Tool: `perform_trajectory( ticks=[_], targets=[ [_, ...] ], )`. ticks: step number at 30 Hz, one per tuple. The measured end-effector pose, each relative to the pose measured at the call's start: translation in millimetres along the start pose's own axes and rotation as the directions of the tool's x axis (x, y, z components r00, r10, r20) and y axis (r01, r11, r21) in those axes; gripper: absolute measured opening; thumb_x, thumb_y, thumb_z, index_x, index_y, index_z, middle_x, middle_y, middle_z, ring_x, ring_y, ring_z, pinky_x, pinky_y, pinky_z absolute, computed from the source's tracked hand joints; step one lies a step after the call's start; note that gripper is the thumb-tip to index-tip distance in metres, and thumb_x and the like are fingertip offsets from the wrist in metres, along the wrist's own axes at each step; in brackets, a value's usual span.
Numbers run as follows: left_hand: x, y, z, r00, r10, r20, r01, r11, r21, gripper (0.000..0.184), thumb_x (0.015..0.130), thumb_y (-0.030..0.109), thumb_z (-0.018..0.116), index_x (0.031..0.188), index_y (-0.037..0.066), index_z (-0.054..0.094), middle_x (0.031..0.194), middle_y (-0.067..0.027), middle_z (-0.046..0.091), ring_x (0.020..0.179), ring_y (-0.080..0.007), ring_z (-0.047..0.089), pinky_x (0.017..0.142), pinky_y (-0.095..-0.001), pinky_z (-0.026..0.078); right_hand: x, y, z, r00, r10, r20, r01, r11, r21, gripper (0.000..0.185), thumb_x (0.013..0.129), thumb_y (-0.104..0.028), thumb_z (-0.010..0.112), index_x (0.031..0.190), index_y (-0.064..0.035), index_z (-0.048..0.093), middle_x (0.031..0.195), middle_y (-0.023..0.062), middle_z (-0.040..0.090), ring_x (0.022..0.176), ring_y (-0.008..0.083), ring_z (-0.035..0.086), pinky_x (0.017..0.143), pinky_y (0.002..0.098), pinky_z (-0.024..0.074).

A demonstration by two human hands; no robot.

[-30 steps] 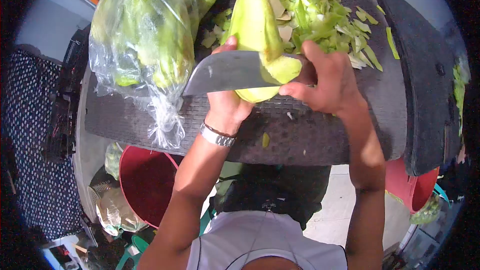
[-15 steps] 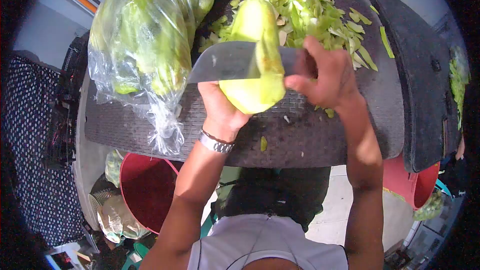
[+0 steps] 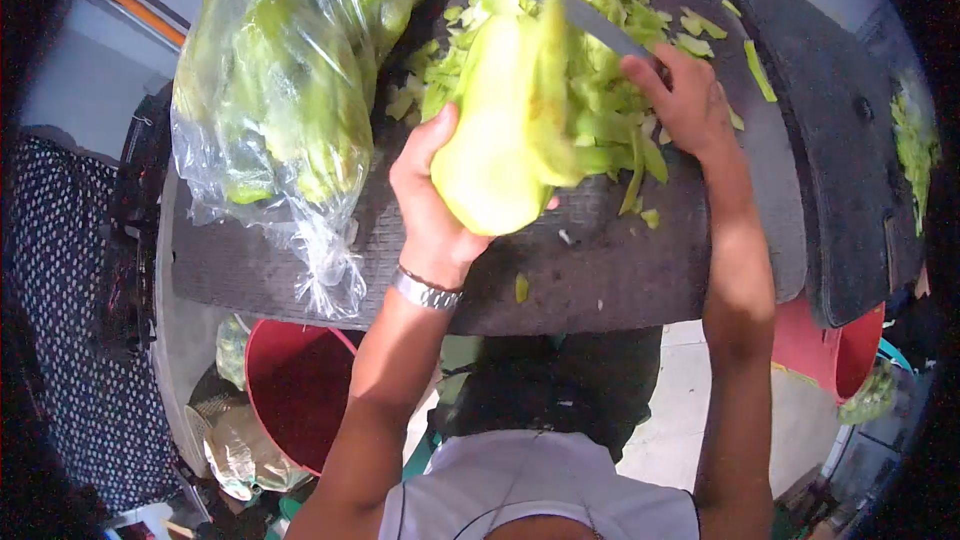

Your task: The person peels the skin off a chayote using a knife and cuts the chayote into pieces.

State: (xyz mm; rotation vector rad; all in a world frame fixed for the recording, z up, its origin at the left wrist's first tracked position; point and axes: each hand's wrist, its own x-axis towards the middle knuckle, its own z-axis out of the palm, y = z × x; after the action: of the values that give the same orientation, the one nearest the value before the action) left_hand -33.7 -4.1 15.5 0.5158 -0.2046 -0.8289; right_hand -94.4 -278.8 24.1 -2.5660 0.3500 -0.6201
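Note:
My left hand (image 3: 428, 195), with a metal watch at the wrist, is wrapped round the lower left side of a large, pale, partly peeled green papaya (image 3: 485, 145). Some of its fingers are hidden beneath the fruit. Darker green skin (image 3: 553, 90) runs down the papaya's right side, blurred at the lower end. My right hand (image 3: 688, 98) grips a broad-bladed knife (image 3: 592, 22) at the far right of the fruit. Its blade points up and left, near the papaya's far end. The handle is mostly covered by my fingers. A heap of green peelings (image 3: 605, 130) lies behind and beside the fruit.
A tied clear plastic bag (image 3: 285, 100) of green produce stands on the left of the dark textured table (image 3: 590, 280). A black panel (image 3: 820, 130) borders the right side. Below are red bins, one at left (image 3: 295, 380) and one at right (image 3: 835, 350).
The knife has moved up from across the papaya's middle to its far end, its blade now slanted. My right hand has risen with it. The papaya has turned slightly in my left hand.

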Motion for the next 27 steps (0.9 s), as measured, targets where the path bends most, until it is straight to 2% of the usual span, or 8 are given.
perform_trajectory(
  ticks=[2, 5, 9, 12, 18, 19, 21, 27],
  targets=[
    [-6.8, 3.3, 7.6, 1.000, 0.000, -0.009, 0.000, 0.996, -0.084, 0.067, 0.101, 0.054, 0.047, 0.146, 0.006, 0.049, 0.133, -0.0235, 0.062, 0.105, -0.0427, 0.070, 0.072, -0.0611, 0.062, 3.4, 9.9, -7.6, 0.988, 0.155, 0.026, -0.155, 0.988, -0.015, 0.068, 0.088, -0.073, 0.062, 0.089, -0.0052, 0.071, 0.075, 0.0200, 0.069, 0.076, 0.0377, 0.071, 0.072, 0.0478, 0.0538],
    [-2.2, 0.0, 6.9, 0.997, 0.047, -0.058, -0.047, 0.999, 0.011, 0.066, 0.102, 0.056, 0.047, 0.146, 0.007, 0.050, 0.135, -0.0199, 0.062, 0.108, -0.0396, 0.069, 0.080, -0.0634, 0.060, 4.5, 1.1, -11.2, 0.944, 0.330, -0.033, -0.331, 0.935, -0.131, 0.078, 0.089, -0.076, 0.056, 0.093, 0.0003, 0.072, 0.083, 0.0242, 0.070, 0.082, 0.0401, 0.071, 0.078, 0.0490, 0.0529],
    [6.0, -3.2, 7.3, 0.971, 0.107, -0.212, -0.100, 0.994, 0.046, 0.062, 0.101, 0.056, 0.052, 0.143, 0.010, 0.054, 0.134, -0.0132, 0.064, 0.120, -0.0333, 0.063, 0.102, -0.0685, 0.047, -2.8, -9.9, -10.4, 0.907, 0.399, -0.138, -0.421, 0.873, -0.247, 0.080, 0.088, -0.076, 0.059, 0.091, 0.0027, 0.070, 0.083, 0.0246, 0.070, 0.084, 0.0387, 0.072, 0.080, 0.0481, 0.0538],
    [9.5, -4.0, 7.4, 0.940, 0.143, -0.310, -0.130, 0.990, 0.061, 0.058, 0.101, 0.054, 0.053, 0.140, 0.011, 0.056, 0.133, -0.0128, 0.064, 0.120, -0.0323, 0.063, 0.102, -0.0665, 0.048, -5.9, -30.4, -11.8, 0.943, 0.331, -0.039, -0.331, 0.944, -0.004, 0.073, 0.086, -0.073, 0.065, 0.091, 0.0003, 0.070, 0.080, 0.0221, 0.070, 0.083, 0.0360, 0.073, 0.078, 0.0461, 0.0561],
    [10.2, -3.7, -11.5, 0.952, 0.147, -0.267, -0.175, 0.981, -0.084, 0.043, 0.101, 0.039, 0.059, 0.132, 0.009, 0.058, 0.129, -0.0096, 0.065, 0.117, -0.0275, 0.064, 0.105, -0.0452, 0.050, -42.6, -84.3, 13.7, 0.973, -0.191, 0.128, 0.142, 0.937, 0.320, 0.064, 0.079, -0.063, 0.079, 0.087, -0.0034, 0.058, 0.066, 0.0115, 0.067, 0.062, 0.0323, 0.071, 0.062, 0.0464, 0.0564],
    [9.1, -3.0, -10.1, 0.929, 0.117, -0.350, -0.145, 0.988, -0.054, 0.042, 0.100, 0.039, 0.059, 0.130, 0.008, 0.059, 0.124, -0.0097, 0.068, 0.114, -0.0282, 0.065, 0.104, -0.0458, 0.050, -47.0, -87.9, 16.0, 0.962, -0.243, 0.125, 0.195, 0.931, 0.310, 0.061, 0.078, -0.058, 0.082, 0.088, -0.0043, 0.055, 0.064, 0.0097, 0.065, 0.058, 0.0294, 0.069, 0.059, 0.0429, 0.0547],
    [7.5, 0.8, -12.3, 0.971, 0.063, -0.230, -0.076, 0.996, -0.049, 0.043, 0.100, 0.040, 0.059, 0.127, 0.007, 0.061, 0.120, -0.0112, 0.070, 0.109, -0.0283, 0.067, 0.101, -0.0448, 0.051, -51.5, -92.2, 20.2, 0.929, -0.348, 0.123, 0.302, 0.909, 0.288, 0.057, 0.077, -0.047, 0.088, 0.090, -0.0061, 0.050, 0.061, 0.0060, 0.063, 0.052, 0.0236, 0.065, 0.052, 0.0360, 0.0513],
    [6.1, 2.9, -2.9, 0.991, -0.008, -0.132, -0.014, 0.986, -0.167, 0.047, 0.098, 0.042, 0.061, 0.130, 0.007, 0.062, 0.120, -0.0118, 0.071, 0.107, -0.0272, 0.069, 0.098, -0.0426, 0.053, -51.0, -89.9, 15.6, 0.889, -0.455, 0.052, 0.441, 0.881, 0.171, 0.061, 0.070, -0.050, 0.091, 0.089, -0.0088, 0.049, 0.056, 0.0007, 0.058, 0.048, 0.0227, 0.063, 0.050, 0.0340, 0.0505]
  ],
)
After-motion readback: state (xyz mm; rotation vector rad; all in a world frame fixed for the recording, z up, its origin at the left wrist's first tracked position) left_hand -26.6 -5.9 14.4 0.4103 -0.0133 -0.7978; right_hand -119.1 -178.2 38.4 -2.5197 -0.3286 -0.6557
